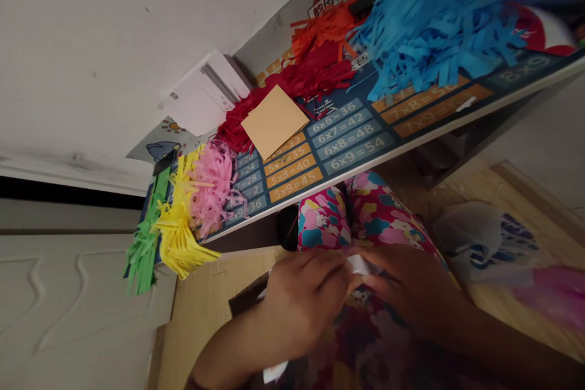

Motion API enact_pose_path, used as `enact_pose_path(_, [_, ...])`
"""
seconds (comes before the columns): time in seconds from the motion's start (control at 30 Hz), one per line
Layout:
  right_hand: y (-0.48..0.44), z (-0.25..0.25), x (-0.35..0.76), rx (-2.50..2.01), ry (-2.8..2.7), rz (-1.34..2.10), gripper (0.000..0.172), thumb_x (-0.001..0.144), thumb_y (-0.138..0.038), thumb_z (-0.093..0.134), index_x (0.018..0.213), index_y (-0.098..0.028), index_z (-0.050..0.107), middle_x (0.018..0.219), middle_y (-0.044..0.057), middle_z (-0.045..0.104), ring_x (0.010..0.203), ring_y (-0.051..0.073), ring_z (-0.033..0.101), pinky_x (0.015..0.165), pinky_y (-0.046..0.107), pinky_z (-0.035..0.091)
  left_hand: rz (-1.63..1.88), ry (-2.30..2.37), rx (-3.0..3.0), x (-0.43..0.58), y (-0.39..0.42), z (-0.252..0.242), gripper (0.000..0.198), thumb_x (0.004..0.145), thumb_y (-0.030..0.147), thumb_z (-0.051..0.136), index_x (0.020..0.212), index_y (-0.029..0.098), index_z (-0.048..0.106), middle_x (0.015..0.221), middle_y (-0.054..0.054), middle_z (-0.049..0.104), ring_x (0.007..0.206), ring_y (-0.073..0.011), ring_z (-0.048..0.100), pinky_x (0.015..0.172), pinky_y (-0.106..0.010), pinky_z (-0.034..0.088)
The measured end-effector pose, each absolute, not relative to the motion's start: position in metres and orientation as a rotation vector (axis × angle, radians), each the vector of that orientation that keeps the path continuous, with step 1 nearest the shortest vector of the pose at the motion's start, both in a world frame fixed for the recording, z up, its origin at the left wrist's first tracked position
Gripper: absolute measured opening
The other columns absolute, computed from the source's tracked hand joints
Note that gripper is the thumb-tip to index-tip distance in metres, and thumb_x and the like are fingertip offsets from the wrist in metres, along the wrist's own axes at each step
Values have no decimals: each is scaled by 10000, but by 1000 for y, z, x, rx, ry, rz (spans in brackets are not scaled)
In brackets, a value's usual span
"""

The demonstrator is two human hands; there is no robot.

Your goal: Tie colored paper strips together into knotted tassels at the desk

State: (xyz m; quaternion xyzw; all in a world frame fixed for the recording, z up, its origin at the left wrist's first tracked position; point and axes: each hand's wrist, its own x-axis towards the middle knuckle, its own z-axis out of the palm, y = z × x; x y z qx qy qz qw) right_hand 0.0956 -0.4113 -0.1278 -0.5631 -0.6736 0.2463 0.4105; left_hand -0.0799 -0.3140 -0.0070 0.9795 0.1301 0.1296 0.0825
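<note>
Left hand and right hand pinching white paper, multiplication chart reading 6x8=48, 韵母表 sign

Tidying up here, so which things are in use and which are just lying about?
In use: white paper pinched between left hand and right hand.

Lying about: blue fringe, red fringe, orange fringe, pink fringe, yellow fringe, green fringe, tan paper, paper stack, times-table mat.

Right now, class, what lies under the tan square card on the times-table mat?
The tan card overlaps red paper strips and the printed mat; what lies directly beneath is covered.
</note>
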Motion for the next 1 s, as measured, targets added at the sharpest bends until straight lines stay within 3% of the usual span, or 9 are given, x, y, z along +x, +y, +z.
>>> enact_pose_path(0.23, [-416,-127,95,-1379,-1742,578,321,1006,-284,421,1243,-210,624,1142,61,745,981,208,713,860,340,556,170,347,2926,-77,-312,-3,328,1030,180,407,1273,120,619,990,-106,699,909,-195,697,746,-313,627])
enact_pose_path(0.43, [-412,-125,94,-1382,-1739,608,311,986,-240,424,1213,-214,635,1082,52,755,915,193,720,813,321,567,182,317,2856,-84,-314,-10,351,987,125,489,1315,87,609,1145,-133,671,1085,-217,641,898,-343,601])
enact_pose_path(0.63, [-411,-118,94,-1380,-1772,528,282,983,-220,420,1146,-212,650,1011,44,768,824,189,727,734,321,572,250,311,2886,-89,-316,-13,358,963,131,556,1314,95,618,1119,-117,688,990,-222,649,806,-351,616])
enact_pose_path(0.8, [-419,-119,92,-1365,-1738,546,293,1000,-268,427,1225,-210,606,1069,60,762,939,205,728,858,347,561,275,253,2821,-94,-317,-18,427,906,100,632,1331,67,603,1155,-129,682,1019,-230,632,829,-349,605])
enact_pose_path(1.0, [-420,-120,90,-1351,-1726,583,278,978,-231,444,1190,-201,621,1064,54,760,939,192,726,856,338,564,316,280,2783,-93,-318,-19,399,902,77,624,1300,56,614,1159,-133,681,1022,-228,641,847,-357,605])
